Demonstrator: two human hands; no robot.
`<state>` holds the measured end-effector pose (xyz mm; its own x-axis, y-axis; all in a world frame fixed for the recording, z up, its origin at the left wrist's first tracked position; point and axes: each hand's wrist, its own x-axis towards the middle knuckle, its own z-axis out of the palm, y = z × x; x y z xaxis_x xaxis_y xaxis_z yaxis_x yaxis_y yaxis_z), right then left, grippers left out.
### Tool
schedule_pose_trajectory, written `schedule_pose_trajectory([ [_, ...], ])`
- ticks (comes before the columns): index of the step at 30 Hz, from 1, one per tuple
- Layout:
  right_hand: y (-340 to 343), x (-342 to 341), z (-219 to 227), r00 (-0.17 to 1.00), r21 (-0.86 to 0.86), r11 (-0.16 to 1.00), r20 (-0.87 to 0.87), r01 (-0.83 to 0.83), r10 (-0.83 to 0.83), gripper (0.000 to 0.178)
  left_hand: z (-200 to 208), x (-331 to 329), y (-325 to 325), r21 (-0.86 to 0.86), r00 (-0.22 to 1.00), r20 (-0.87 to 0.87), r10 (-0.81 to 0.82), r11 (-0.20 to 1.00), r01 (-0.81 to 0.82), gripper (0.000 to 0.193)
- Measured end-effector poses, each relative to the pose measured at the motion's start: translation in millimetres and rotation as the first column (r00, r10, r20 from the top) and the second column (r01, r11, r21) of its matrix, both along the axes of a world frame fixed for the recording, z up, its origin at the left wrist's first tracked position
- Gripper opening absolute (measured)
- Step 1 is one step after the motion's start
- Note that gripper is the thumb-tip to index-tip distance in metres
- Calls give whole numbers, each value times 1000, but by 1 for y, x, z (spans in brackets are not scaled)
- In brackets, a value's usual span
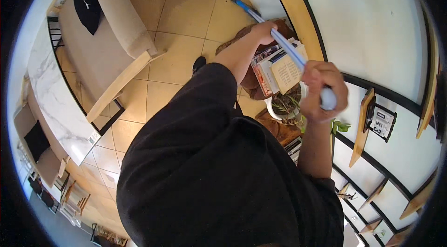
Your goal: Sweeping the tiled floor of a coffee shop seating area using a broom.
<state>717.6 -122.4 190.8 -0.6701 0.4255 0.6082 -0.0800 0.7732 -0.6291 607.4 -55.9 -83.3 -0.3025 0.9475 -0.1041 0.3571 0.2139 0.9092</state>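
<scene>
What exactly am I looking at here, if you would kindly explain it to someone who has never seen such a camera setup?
There is no machine: a person works with two bare hands. The single picture comes from a wide fisheye camera on their head, looking down, so straight edges bend near the rim. The black clothing in the middle is the wearer's own. The right hand grips a pale blue pole near its end; the left hand holds it farther along. Beneath the pole, books lie on a brown piece of furniture, above the tiled floor. A beige sofa stands at left.
</scene>
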Motion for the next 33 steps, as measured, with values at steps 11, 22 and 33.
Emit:
schedule_pose_trajectory([
  [11,23,-16,29,976,-383,924,-202,-7,-77,14,39,-7,-30,-176,996,52,-70,981,78,11],
  [22,-9,48,48,982,-650,741,-178,-168,66,25,44,60,-164,30,957,-8,289,957,-288,15],
  [33,-101,172,24,943,-658,690,-310,-302,117,14,25,183,-286,-9,911,-86,403,914,-405,18],
])
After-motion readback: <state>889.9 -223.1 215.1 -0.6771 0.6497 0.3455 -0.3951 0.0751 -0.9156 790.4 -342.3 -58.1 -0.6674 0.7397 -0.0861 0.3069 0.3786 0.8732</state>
